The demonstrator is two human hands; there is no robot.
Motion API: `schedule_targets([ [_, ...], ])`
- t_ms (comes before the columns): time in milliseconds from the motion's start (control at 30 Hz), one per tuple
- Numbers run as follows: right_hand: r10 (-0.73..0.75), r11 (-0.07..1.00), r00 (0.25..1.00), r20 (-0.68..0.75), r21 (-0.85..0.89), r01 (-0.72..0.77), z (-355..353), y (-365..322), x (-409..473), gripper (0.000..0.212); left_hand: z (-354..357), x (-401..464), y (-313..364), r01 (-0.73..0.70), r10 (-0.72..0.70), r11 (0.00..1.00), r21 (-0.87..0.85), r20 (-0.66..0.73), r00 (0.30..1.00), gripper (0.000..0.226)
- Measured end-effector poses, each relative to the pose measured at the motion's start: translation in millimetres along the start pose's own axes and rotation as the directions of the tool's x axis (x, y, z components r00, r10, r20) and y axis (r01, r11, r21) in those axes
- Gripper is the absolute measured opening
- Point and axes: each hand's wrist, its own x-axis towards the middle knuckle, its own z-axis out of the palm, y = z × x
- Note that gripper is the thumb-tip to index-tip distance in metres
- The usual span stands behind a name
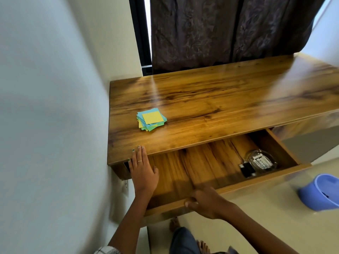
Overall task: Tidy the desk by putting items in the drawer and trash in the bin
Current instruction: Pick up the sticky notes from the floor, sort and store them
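The drawer (201,167) stands open under the desk (211,99). Her right hand (205,204) grips its front edge; the left hand (143,167) lies flat at the desk's edge. Sticky notes (151,121) sit on top, a blue bin (319,193) nearby.

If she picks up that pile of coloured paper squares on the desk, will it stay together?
Probably not entirely. The paper squares already sit fanned and crooked, so they look loose and could slide apart. They seem thin and light, so likely floppy singly; pinching the whole pile should hold it.

Your left hand (142,170) wears a thin ring and green nail polish; you have blue jeans (183,241), a white checked sleeve (107,251) and bare feet (174,224).
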Motion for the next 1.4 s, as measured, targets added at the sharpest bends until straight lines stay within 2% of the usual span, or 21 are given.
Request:
schedule_targets([
  [267,0.034,0.999,0.983,0.178,0.036,-0.041,-7,-5,-7,0.041,-1,-1,1,-0.002,0.002,1.0,-0.006,-0.001,1.0,0.079],
  [567,0.016,0.999,0.952,0.304,0.026,-0.025,-14,-2,-5,0.04,-2,-1,2,-0.001,0.001,1.0,-0.011,0.008,1.0,0.078],
  [733,0.009,0.99,0.931,0.365,0.131,-0.06,-13,3,2,0.036,-2,-2,2,-0.013,0.013,1.0,-0.016,-0.009,1.0,0.078],
  [900,-0.046,0.91,0.904,0.424,0.392,-0.138,-20,13,5,0.022,-1,0,3,0.016,-0.018,0.999,-0.042,-0.051,0.999,0.069],
  [1000,-0.073,0.889,0.963,0.261,0.455,-0.056,-33,17,17,0.034,-4,11,6,0.032,-0.032,0.998,-0.056,0.004,0.999,0.066],
  [1133,-0.086,0.9,0.996,-0.036,0.425,0.093,-65,5,52,0.024,-17,46,-5,0.02,-0.014,0.999,-0.045,0.125,0.992,0.063],
  [1233,-0.07,0.924,0.969,-0.235,0.35,0.152,-94,-13,87,0.023,-26,63,-17,-0.014,0.009,1.0,0.019,0.216,0.976,0.068],
  [1400,-0.033,0.965,0.887,-0.461,0.218,0.149,-121,-29,167,0.031,-23,64,-21,-0.042,0.032,0.998,0.051,0.176,0.984,0.071],
])
